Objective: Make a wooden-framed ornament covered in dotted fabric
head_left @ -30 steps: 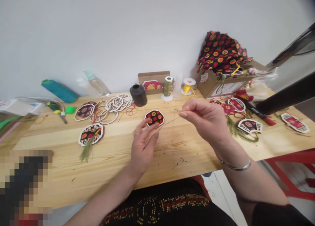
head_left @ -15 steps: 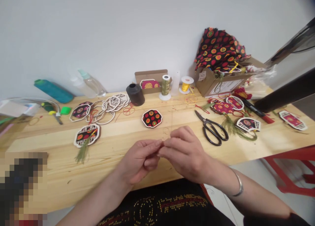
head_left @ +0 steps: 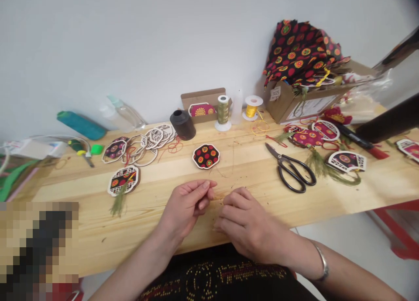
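Note:
My left hand (head_left: 190,205) is held above the wooden table, its thumb and forefinger pinched together. Whatever lies between those fingertips is too fine to make out. To its right, my right hand (head_left: 244,220) hovers with curled fingers, their tips turned down and partly hidden. A small gap parts the two hands. Just beyond them lies an ornament (head_left: 206,157) with scalloped edges, covered in black cloth with red and orange flower dots. A hair-thin thread (head_left: 222,174) shows on the wood near it. Black-handled scissors (head_left: 291,167) rest to the right, blades partly open.
Tasselled ornaments (head_left: 123,181) and cut-out frames (head_left: 159,137) lie left. Along the wall stand a black cone (head_left: 182,125), a green thread spool (head_left: 223,113) and a yellow spool (head_left: 252,108). A cardboard box (head_left: 284,104) with patterned cloth (head_left: 301,52) is at back right.
My hands, touching at the fingertips before, have come apart, the right one lower and with its fingers curled down. The view has shifted slightly; the ornament and scissors stay put.

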Action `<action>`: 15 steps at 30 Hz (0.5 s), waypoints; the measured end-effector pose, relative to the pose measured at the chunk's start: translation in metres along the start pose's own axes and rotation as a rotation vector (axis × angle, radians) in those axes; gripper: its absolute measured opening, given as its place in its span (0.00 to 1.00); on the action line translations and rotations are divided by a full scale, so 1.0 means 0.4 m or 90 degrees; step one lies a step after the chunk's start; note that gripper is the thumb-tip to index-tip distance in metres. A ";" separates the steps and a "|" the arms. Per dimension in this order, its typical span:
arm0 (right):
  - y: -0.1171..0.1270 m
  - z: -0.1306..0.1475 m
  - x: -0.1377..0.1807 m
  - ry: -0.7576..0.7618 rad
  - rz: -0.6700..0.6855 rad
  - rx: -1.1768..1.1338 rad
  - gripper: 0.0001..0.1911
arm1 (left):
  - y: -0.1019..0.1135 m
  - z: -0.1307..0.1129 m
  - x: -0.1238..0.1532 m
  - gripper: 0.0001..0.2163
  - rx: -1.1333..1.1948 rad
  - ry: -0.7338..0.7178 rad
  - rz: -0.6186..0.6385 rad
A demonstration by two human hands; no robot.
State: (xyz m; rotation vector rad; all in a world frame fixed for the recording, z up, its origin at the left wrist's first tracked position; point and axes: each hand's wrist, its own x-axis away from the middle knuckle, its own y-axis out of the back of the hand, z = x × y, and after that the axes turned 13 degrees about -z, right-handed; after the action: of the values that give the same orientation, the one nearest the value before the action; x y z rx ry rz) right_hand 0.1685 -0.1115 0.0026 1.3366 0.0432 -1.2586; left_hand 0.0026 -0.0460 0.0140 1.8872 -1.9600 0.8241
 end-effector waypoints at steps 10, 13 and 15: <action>-0.019 -0.003 0.012 0.013 0.040 -0.050 0.08 | -0.002 0.003 -0.005 0.12 -0.005 -0.037 -0.014; -0.018 -0.005 0.012 0.015 0.067 -0.073 0.06 | -0.004 0.003 -0.006 0.12 -0.014 -0.046 -0.023; -0.016 -0.005 0.011 0.015 0.082 -0.091 0.06 | -0.005 0.003 -0.007 0.12 -0.018 -0.060 -0.032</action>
State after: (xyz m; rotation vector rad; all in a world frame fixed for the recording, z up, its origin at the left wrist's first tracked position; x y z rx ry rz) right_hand 0.1670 -0.1111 -0.0052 1.2119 0.0623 -1.1105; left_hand 0.0050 -0.0445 0.0118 1.9832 -1.9594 0.7024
